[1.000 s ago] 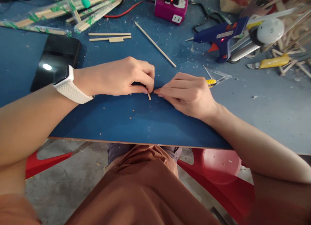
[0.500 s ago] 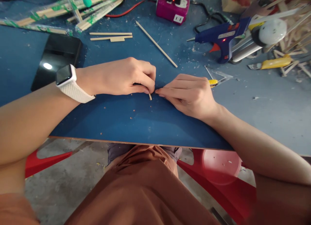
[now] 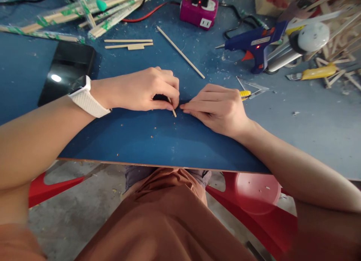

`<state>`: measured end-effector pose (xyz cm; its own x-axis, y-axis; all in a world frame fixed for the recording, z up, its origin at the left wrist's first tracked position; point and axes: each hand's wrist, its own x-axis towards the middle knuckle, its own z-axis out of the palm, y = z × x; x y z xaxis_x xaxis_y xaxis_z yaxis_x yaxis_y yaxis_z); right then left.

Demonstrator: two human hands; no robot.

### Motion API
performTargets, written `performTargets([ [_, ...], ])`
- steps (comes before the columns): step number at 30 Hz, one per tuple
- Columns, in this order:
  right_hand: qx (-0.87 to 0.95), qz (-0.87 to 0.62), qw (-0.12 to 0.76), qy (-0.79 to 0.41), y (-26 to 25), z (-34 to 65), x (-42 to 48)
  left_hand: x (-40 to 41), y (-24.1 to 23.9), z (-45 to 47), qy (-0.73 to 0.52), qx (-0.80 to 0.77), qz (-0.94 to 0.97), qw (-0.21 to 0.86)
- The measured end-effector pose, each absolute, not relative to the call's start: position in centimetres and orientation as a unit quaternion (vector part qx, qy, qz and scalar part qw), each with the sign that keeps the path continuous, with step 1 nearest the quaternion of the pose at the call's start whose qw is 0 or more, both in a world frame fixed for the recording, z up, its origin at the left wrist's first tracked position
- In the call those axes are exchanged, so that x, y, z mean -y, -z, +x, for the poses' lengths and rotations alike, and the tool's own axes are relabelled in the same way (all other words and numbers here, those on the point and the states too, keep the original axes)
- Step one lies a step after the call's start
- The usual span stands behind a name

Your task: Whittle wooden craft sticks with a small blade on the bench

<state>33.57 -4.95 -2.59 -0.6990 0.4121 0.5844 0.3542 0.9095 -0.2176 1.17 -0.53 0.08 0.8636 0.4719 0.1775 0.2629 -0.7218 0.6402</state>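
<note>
My left hand (image 3: 152, 88), with a white-banded watch (image 3: 84, 93) on its wrist, pinches a short, thin wooden stick (image 3: 174, 113) between thumb and fingers. The stick's lower end pokes out, tilted, just over the blue table. Close by on the right, my right hand (image 3: 220, 108) is closed, its thumb and fingertips pressed together near the stick. Whatever those fingers hold is too small or hidden. Behind its knuckles shows a yellow knife handle end (image 3: 245, 95), partly covered, beside a clear set square (image 3: 258, 90); I cannot tell whether the hand touches that handle.
Loose sticks (image 3: 180, 52) lie beyond my hands. A blue glue gun (image 3: 256, 44) and a yellow cutter (image 3: 318, 72) lie to the right, near a pile of sticks. A purple power adapter (image 3: 199, 11) sits at the back. At left are a black phone (image 3: 69, 61) and wrapped stick bundles (image 3: 113, 18).
My left fingers have parted slightly around the small stick, so more of its length shows. The right hand keeps its pinch. The whole view has shifted slightly.
</note>
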Motion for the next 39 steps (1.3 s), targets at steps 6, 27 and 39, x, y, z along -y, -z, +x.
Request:
performTargets([
  [6,0.921,-0.184,0.342,-0.037,2.5,33.6,4.9,0.6,-0.4,1.2,-0.138,-0.202,0.921,0.302],
  [27,0.934,-0.144,0.323,-0.046,2.0,34.0,4.9,1.5,-1.5,1.5,-0.101,-0.261,0.897,0.342],
  [39,0.945,-0.153,0.280,-0.077,1.7,34.2,4.3,1.3,-1.3,1.5,-0.127,-0.246,0.891,0.359],
])
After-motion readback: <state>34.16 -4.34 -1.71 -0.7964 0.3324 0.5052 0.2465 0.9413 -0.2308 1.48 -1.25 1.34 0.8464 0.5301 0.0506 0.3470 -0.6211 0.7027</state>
